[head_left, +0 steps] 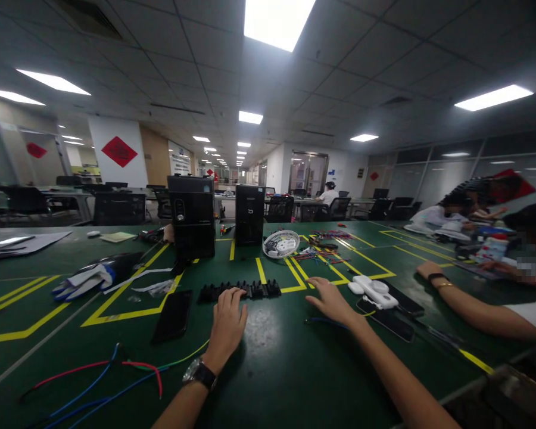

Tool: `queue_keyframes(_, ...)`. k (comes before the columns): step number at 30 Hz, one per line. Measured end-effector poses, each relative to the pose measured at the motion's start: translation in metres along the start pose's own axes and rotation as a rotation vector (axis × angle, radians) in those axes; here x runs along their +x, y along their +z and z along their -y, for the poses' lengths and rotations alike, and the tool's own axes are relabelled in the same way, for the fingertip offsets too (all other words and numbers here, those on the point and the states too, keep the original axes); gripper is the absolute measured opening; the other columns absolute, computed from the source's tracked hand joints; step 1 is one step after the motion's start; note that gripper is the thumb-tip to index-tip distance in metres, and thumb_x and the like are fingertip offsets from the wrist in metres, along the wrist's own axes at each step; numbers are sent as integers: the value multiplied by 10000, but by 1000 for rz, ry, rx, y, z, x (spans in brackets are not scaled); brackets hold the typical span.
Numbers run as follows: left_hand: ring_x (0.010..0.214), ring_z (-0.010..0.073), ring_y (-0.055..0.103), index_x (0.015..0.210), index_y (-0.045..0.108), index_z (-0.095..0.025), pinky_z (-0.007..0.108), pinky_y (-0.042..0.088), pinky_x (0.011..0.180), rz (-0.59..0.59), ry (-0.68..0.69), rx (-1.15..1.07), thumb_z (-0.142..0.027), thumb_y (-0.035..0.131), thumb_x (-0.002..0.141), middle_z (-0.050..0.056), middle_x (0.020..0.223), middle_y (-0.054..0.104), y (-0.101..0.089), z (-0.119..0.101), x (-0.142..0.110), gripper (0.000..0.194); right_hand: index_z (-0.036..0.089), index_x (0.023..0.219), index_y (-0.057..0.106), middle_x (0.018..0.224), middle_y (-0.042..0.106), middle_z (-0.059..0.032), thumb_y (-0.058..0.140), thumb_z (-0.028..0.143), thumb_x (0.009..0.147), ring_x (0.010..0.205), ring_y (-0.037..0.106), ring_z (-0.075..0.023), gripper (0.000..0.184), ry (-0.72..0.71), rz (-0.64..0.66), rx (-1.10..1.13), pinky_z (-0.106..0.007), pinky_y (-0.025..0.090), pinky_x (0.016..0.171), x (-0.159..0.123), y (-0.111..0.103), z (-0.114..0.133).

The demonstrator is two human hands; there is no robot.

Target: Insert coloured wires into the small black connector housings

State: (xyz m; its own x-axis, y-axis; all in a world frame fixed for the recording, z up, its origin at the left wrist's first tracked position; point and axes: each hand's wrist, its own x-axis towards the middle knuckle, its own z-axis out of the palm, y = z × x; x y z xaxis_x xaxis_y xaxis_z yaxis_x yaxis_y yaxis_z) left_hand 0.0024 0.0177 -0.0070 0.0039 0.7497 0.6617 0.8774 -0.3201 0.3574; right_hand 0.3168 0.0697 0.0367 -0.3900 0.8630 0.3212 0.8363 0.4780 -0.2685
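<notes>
A black plastic strip with a row of raised tabs [265, 289] lies across the green table ahead of me. My left hand [227, 319], with a dark watch on the wrist, has its fingers bent over the strip's near edge around the middle. The fingertips are partly hidden, but the hand appears to hold the strip. My right hand [333, 301] is apart from it, over the table to the right, fingers forward and thumb spread, with nothing visible in it. A thin blue wire [324, 322] lies just below that hand. Red, blue and green wires [111, 362] lie loose at front left.
Two black computer-like cases [192, 217] stand behind the strip, near a white basket [280, 244] and a heap of coloured wires [324, 256]. A black phone [173, 316] lies left; white devices [375, 291] lie right. A co-worker's arm [464, 292] rests at the right.
</notes>
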Motion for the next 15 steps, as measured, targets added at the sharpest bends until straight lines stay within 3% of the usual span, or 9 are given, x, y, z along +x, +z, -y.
queue_keyframes(4, 1267, 271, 365, 1202, 517, -203, 447, 369, 990, 2, -97, 99, -241, 423, 879, 111, 1284, 493, -4, -5, 9, 339, 143, 1445, 343, 1431, 405, -191, 426, 627, 857, 1310, 392, -320, 766, 213, 138, -79, -460, 316, 1062, -53, 6, -32)
queue_keyframes(6, 1293, 285, 333, 1203, 522, -196, 460, 362, 996, 13, -192, 141, -249, 434, 874, 118, 1299, 490, -9, -7, 15, 345, 196, 1410, 421, 1450, 387, -172, 401, 656, 853, 1341, 338, -352, 723, 193, 149, -132, -505, 293, 1071, -65, 21, -39)
queue_keyframes(8, 1288, 289, 342, 1215, 521, -189, 456, 365, 993, 74, -221, 150, -271, 444, 875, 124, 1295, 502, -23, -7, 22, 358, 228, 1341, 519, 1397, 456, -154, 392, 616, 875, 1297, 405, -344, 619, 103, 105, -157, -496, 341, 1045, -67, 35, -45)
queue_keyframes(12, 1217, 248, 443, 1288, 493, -239, 403, 368, 1002, 319, -14, 71, -393, 460, 885, 101, 1294, 523, -90, 18, 26, 432, 199, 1148, 679, 1116, 622, -166, 397, 519, 892, 1002, 611, -304, 497, -75, -13, -121, -449, 484, 890, -55, 52, -65)
queue_keyframes(15, 1200, 258, 480, 1346, 454, -264, 408, 359, 1019, 454, -38, 85, -539, 499, 836, 100, 1324, 513, -153, 59, 0, 581, 192, 1043, 727, 980, 653, -163, 435, 484, 865, 858, 644, -281, 450, -151, -23, -33, -413, 529, 791, -44, 60, -84)
